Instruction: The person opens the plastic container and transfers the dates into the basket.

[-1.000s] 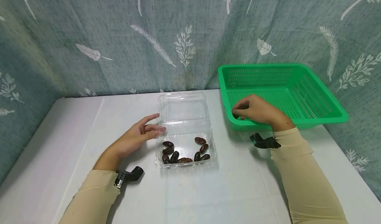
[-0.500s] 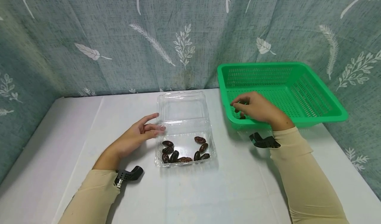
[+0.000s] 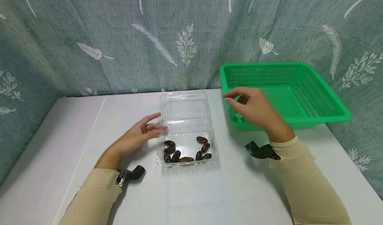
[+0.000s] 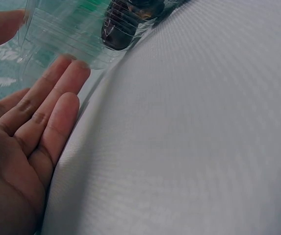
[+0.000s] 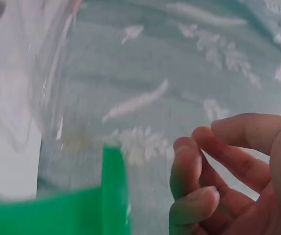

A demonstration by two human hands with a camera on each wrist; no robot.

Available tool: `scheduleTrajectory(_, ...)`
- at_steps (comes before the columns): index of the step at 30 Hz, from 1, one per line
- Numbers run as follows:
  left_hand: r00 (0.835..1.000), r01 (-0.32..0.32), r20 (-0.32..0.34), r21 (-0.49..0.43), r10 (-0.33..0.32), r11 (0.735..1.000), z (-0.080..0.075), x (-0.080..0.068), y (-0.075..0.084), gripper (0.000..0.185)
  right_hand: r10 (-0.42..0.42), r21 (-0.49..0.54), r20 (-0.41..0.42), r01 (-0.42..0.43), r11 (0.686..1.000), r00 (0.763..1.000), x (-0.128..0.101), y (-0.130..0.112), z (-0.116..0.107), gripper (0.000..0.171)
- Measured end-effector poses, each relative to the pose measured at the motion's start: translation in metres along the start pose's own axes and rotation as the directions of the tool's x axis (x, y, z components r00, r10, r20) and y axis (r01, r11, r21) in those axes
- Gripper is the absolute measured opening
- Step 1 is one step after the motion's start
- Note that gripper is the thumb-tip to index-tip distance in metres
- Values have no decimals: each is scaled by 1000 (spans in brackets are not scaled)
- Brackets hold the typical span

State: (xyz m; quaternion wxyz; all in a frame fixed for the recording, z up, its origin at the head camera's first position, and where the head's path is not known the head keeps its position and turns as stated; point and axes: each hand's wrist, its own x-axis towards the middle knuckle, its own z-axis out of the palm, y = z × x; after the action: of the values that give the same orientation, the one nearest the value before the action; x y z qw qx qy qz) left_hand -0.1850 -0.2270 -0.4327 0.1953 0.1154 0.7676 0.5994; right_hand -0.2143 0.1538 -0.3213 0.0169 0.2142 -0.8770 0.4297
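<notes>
A clear plastic clamshell box (image 3: 188, 131) lies with its lid folded back, and several brown dates (image 3: 176, 156) rest along the sides and front of its base. My left hand (image 3: 134, 140) touches the box's left side with extended fingers; in the left wrist view its fingertips (image 4: 81, 71) meet the plastic wall. Above the left rim of a green basket (image 3: 341, 116) is my right hand (image 3: 252, 107), its fingers loosely bent and no date showing between them. A dark bit of a date shows under that hand, inside the basket's near left corner.
A white cloth covers the table (image 3: 191, 198). Behind it hangs a grey-green curtain (image 3: 119, 72) with white leaf prints. The basket stands at the back right, its right end reaching over the table's edge. A black wrist mount (image 3: 263, 151) sits below each hand.
My right hand has let go of a date inside the basket, then risen and shifted left toward the basket's rim. The left hand and the box have stayed in place.
</notes>
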Motion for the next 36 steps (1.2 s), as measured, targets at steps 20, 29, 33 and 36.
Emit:
scheduleTrajectory(20, 1000, -8, -2, -15, 8, 1000, -1, -1, -2, 71, -25, 169, 320, -31, 985, 947, -9, -18, 46, 17)
scheduleTrajectory(29, 1000, -9, 2, -22, 9, 1000, -3, -1, -2, 72, -34, 112, 439, -17, 994, 898, -7, -9, 65, 21)
scheduleTrajectory(33, 1000, -14, 1, -32, 14, 999, -3, -1, -1, 73, -37, 70, 463, 5, 998, 886, -6, -6, 70, 23)
scheduleTrajectory(36, 1000, -6, 7, -31, 6, 999, -2, -1, 0, 73, -43, 32, 476, 32, 999, 879, -6, -3, 73, 24)
